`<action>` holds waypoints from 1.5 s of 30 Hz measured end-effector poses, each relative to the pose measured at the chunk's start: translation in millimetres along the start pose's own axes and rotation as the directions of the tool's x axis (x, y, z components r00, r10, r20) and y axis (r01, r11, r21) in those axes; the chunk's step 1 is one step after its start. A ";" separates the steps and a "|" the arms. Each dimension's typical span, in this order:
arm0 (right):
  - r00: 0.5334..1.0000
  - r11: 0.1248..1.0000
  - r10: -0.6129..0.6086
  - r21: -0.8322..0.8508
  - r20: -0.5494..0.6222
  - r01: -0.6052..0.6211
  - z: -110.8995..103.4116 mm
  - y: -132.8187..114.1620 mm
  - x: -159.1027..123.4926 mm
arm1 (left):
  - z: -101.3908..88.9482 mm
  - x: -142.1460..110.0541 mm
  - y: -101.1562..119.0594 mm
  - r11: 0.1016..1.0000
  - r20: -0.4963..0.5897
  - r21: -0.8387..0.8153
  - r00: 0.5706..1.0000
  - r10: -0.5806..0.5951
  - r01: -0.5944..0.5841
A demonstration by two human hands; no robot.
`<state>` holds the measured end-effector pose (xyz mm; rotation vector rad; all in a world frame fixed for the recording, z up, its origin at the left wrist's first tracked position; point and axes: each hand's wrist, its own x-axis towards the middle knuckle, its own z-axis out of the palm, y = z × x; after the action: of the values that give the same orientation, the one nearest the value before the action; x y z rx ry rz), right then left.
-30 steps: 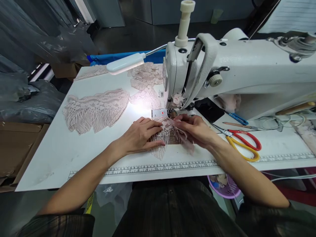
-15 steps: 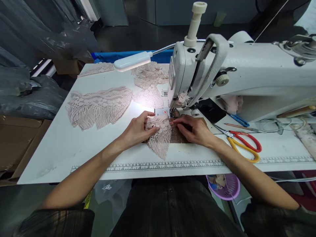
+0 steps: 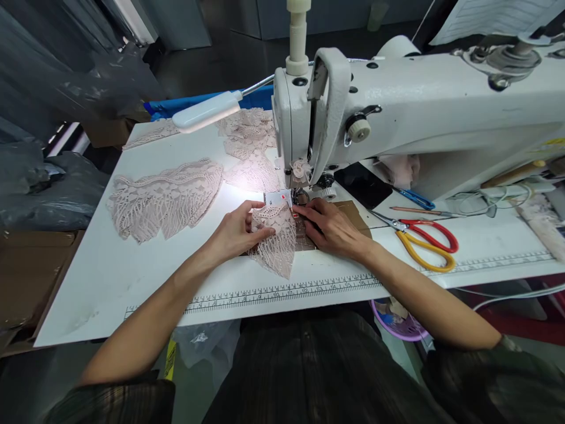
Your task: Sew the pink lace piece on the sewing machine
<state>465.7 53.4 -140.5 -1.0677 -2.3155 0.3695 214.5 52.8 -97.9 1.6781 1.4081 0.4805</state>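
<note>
A pale pink lace piece (image 3: 277, 238) lies under the front of the white sewing machine (image 3: 304, 118), its pointed end hanging toward me. My left hand (image 3: 236, 232) grips its left edge, thumb on top and fingers bent around the side. My right hand (image 3: 333, 227) is curled at the right edge, its index fingertip on the lace close to the presser foot (image 3: 301, 197). The thumb side of that hand is partly hidden. Small red marks show beside the needle area. Brown sheeting (image 3: 353, 218) lies beneath my right hand.
More lace pieces (image 3: 165, 197) lie on the left of the white table (image 3: 88, 282). A lamp (image 3: 207, 111) hangs above them. Right of my hand are red-and-yellow scissors (image 3: 424, 241), a black phone (image 3: 362, 184) and blue snips (image 3: 415, 199). A printed ruler (image 3: 260, 296) runs along the front edge.
The view has shifted and tilted, so the machine and table sit further left. My right index fingertip has come in onto the lace edge. My left hand keeps its grip.
</note>
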 end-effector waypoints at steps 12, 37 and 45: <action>0.999 0.999 -0.030 0.012 0.038 0.029 -4.9 -6.7 -2.8 | -5.6 -5.2 7.3 0.999 0.030 0.026 0.999 -0.035 0.034; 0.999 0.999 -0.029 -0.018 0.030 0.030 -0.9 -4.1 -4.1 | -7.9 -3.1 11.2 0.988 0.077 -0.083 0.989 -0.124 0.130; 1.000 1.000 0.008 -0.006 0.026 -0.008 -0.3 -5.5 -4.0 | -6.5 -1.4 7.1 0.982 0.065 -0.142 0.991 -0.114 0.122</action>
<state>464.7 46.8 -139.2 -1.0812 -2.3376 0.3814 213.4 54.1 -88.3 1.4717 1.3882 0.4538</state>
